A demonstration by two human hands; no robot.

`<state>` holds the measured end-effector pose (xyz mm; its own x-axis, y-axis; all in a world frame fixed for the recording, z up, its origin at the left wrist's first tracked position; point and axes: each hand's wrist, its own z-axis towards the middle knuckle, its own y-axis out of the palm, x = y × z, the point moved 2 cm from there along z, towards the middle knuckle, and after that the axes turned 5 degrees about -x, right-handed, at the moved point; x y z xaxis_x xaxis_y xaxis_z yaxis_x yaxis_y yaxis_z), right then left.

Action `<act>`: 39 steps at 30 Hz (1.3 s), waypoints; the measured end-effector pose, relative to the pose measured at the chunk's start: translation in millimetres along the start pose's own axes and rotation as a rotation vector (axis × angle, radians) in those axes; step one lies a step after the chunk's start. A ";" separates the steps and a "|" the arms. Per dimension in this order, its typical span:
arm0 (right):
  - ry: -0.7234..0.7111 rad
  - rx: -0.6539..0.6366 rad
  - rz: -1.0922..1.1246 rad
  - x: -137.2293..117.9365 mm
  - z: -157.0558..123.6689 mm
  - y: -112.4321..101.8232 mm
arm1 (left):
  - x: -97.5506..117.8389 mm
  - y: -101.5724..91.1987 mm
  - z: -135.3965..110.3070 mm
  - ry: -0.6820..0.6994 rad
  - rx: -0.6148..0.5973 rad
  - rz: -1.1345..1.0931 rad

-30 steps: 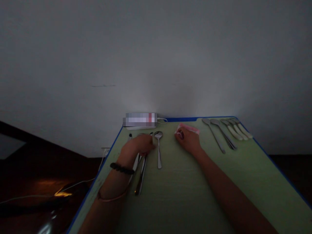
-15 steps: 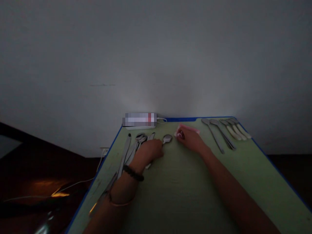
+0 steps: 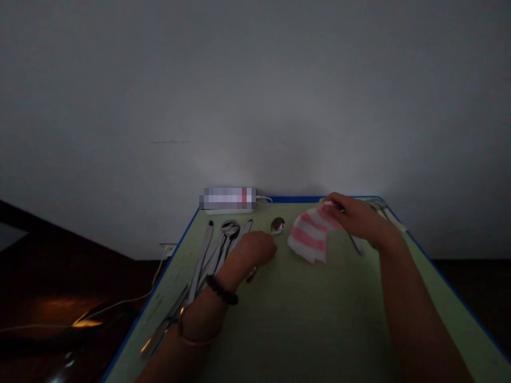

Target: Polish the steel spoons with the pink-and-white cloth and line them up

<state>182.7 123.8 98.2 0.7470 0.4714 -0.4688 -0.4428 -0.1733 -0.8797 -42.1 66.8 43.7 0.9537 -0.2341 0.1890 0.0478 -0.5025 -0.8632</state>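
Observation:
My left hand (image 3: 256, 249) is closed around the middle of a metal spoon (image 3: 278, 225); the bowl shows beyond my fingers and the handle end pokes out below. To the right, my right hand (image 3: 351, 213) pinches the top of a pink-and-white striped cloth (image 3: 309, 234), which hangs down between the two hands. Left of my left hand, several spoons (image 3: 230, 229) and other long metal pieces (image 3: 202, 255) lie in a loose bunch. Behind my right hand and forearm is more cutlery (image 3: 355, 243), mostly covered from view.
The green table (image 3: 295, 314) has a blue edge. At its back left stands a white box-like object (image 3: 227, 199), blurred out, with a white cable (image 3: 263, 200). A plain wall (image 3: 255, 106) rises behind. At the left, a cable (image 3: 154, 282) runs down from a wall socket (image 3: 170, 249).
My right hand has moved right and lifted the cloth, which was bunched on the table and now hangs unfolded. My left hand has shifted slightly right and down with the spoon.

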 end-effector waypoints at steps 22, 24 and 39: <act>0.088 0.451 1.199 -2.4 0.4 -28.0 | -11.3 -65.6 -38.2 0.217 0.207 -0.544; 0.089 0.419 1.170 -5.4 -2.6 -28.5 | -18.9 -71.2 -43.2 0.172 0.306 -0.540; -0.029 0.139 0.862 -43.5 0.3 -8.1 | -1.2 -76.1 -37.5 0.249 0.325 -0.481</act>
<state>153.6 104.9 125.7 0.1118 0.2470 -0.9625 -0.9053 -0.3740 -0.2012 -58.0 74.1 126.7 0.7071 -0.2508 0.6611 0.5793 -0.3308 -0.7450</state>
